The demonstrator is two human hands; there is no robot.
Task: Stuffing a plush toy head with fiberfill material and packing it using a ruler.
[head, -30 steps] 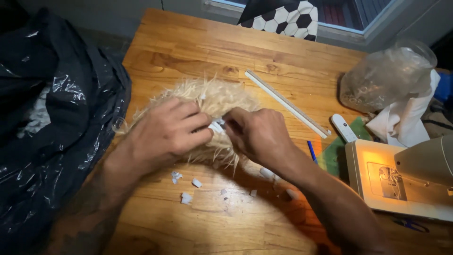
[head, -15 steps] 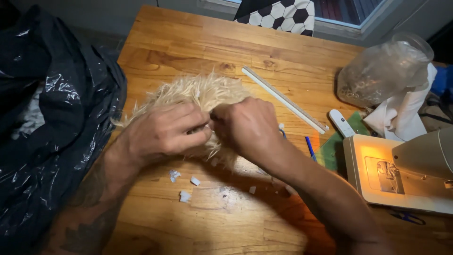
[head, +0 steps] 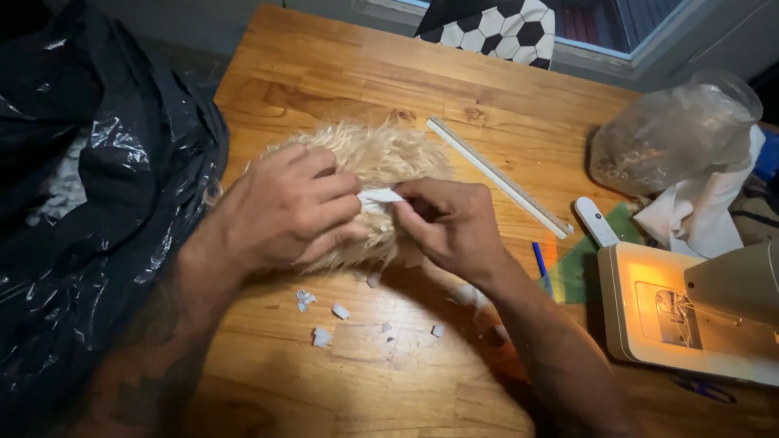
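left hand (head: 284, 211) pressing the tan faux-fur piece (head: 381, 162) to the wooden desk (head: 341, 73), fingers closed on a white strip (head: 380, 195); right hand (head: 450, 223) pinching its other end; picking-off stage, white scraps (head: 324, 320) below; next move likely needs a steady pull.

on the wooden table (head: 324, 73), the left hand (head: 284, 211) and right hand (head: 454, 223) pinch a white strip (head: 380, 195) over a shaggy tan fur piece (head: 389, 158), white scraps (head: 324, 320) just below it.

Left hand (head: 288, 212) palm down with fingers (head: 337, 195) curled, right hand (head: 454, 227) fingertips pinched, hands nearly touching
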